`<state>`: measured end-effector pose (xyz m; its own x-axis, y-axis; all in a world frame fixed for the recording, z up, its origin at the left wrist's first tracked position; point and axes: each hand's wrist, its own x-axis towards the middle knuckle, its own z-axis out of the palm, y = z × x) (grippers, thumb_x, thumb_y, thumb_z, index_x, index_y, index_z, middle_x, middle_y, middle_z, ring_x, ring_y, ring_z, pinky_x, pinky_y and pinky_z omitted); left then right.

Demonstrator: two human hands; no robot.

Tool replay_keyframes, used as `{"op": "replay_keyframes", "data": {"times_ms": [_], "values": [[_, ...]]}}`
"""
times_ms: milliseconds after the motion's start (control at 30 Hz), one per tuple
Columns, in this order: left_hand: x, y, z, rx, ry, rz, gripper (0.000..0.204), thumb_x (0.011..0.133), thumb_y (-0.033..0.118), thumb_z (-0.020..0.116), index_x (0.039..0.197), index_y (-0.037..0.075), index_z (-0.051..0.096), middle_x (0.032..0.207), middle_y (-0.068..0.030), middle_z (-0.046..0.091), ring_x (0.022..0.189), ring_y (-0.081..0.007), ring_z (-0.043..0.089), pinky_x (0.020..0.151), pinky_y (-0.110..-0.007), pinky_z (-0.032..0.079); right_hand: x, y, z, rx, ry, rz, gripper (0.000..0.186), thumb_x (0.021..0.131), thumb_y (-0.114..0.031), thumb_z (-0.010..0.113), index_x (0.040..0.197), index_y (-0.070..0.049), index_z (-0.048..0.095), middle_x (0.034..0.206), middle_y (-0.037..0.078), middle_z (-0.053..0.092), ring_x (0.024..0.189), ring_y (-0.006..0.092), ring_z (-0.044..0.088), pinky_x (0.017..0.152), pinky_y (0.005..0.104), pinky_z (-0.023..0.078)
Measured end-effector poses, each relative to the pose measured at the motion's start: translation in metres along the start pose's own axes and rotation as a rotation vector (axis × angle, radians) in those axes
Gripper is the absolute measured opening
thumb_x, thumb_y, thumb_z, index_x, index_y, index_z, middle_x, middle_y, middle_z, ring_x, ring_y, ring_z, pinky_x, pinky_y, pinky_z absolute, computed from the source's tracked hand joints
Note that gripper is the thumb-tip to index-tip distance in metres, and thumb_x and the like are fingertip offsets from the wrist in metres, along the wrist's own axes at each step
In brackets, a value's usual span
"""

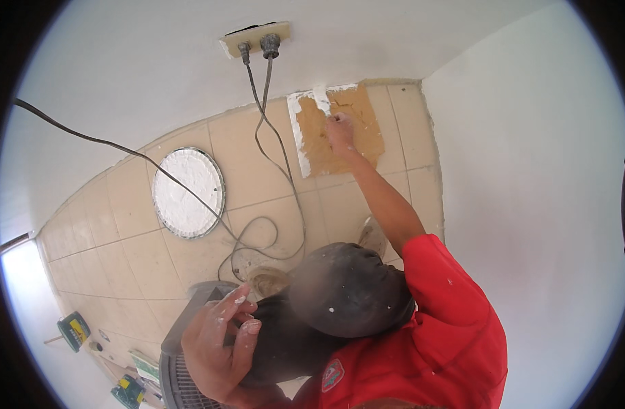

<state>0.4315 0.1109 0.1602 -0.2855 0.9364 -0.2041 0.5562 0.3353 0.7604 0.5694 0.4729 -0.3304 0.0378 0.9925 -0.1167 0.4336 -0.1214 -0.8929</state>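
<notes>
My right hand [339, 133] reaches out low by the wall, closed round what looks like a putty knife [321, 100] with a white-smeared end. Only a small part of this tool shows beyond my fingers. It is over a tan board [356, 140] that lies on the floor tiles against the wall, with white paste along its left and far edges. Close to the camera, my left hand [220, 344] is raised with fingers bent and apart, white specks on the fingertips. Nothing shows in it.
A round lid [188, 193] coated in white lies on the tiles. Grey cables [271, 146] run from a wall socket [256, 41] across the floor near my feet. A dark grey ribbed plastic object [179, 371] stands beside my left hand. Green containers [74, 331] are at the far left.
</notes>
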Motion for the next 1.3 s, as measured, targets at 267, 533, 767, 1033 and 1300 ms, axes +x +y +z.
{"op": "replay_keyframes", "data": {"times_ms": [267, 533, 767, 1033, 1300], "values": [[-0.007, -0.001, 0.000, 0.022, 0.039, -0.006, 0.033, 0.090, 0.000, 0.065, 0.123, -0.005, 0.065, 0.096, -0.0195, 0.072, 0.083, -0.0244, 0.074, 0.072, -0.031, 0.056, -0.029, -0.040, 0.029, 0.000, -0.098, 0.070, 0.024, 0.089, -0.022, 0.060, 0.083, 0.000, 0.065, 0.071, 0.013, 0.067, 0.064, 0.0212, 0.064, 0.059, 0.0392, 0.049], [-0.007, -0.002, 0.000, 0.031, 0.052, -0.012, 0.034, 0.090, 0.001, 0.065, 0.123, -0.005, 0.066, 0.094, -0.0190, 0.072, 0.082, -0.0237, 0.073, 0.072, -0.031, 0.056, 0.009, 0.002, -0.018, 0.156, 0.042, 0.234, 0.021, 0.089, -0.019, 0.059, 0.080, 0.000, 0.061, 0.064, 0.009, 0.059, 0.047, 0.0185, 0.054, 0.043, 0.0357, 0.040], [0.002, -0.001, 0.005, 0.059, 0.055, 0.053, 0.041, 0.086, 0.008, 0.072, 0.126, 0.002, 0.067, 0.091, -0.0122, 0.073, 0.071, -0.0204, 0.069, 0.063, -0.029, 0.054, 0.016, 0.013, 0.004, -0.102, 0.078, -0.058, 0.022, 0.087, -0.019, 0.059, 0.078, 0.001, 0.060, 0.065, 0.011, 0.061, 0.058, 0.0209, 0.060, 0.051, 0.0392, 0.044], [-0.013, 0.000, -0.002, 0.050, 0.046, -0.032, 0.032, 0.090, 0.000, 0.065, 0.122, -0.006, 0.064, 0.106, -0.0228, 0.072, 0.086, -0.0265, 0.075, 0.075, -0.034, 0.058, -0.048, -0.057, 0.053, 0.085, -0.118, 0.121, 0.022, 0.086, -0.019, 0.059, 0.078, 0.001, 0.061, 0.066, 0.012, 0.061, 0.056, 0.0200, 0.057, 0.051, 0.0397, 0.044], [-0.010, -0.002, -0.003, 0.033, 0.033, -0.015, 0.032, 0.090, -0.001, 0.065, 0.122, -0.005, 0.065, 0.102, -0.0223, 0.072, 0.086, -0.0261, 0.074, 0.074, -0.033, 0.058, 0.009, 0.001, 0.005, 0.115, 0.126, 0.142, 0.024, 0.087, -0.017, 0.058, 0.072, 0.002, 0.059, 0.062, 0.010, 0.059, 0.051, 0.0201, 0.056, 0.048, 0.0399, 0.041]]}}
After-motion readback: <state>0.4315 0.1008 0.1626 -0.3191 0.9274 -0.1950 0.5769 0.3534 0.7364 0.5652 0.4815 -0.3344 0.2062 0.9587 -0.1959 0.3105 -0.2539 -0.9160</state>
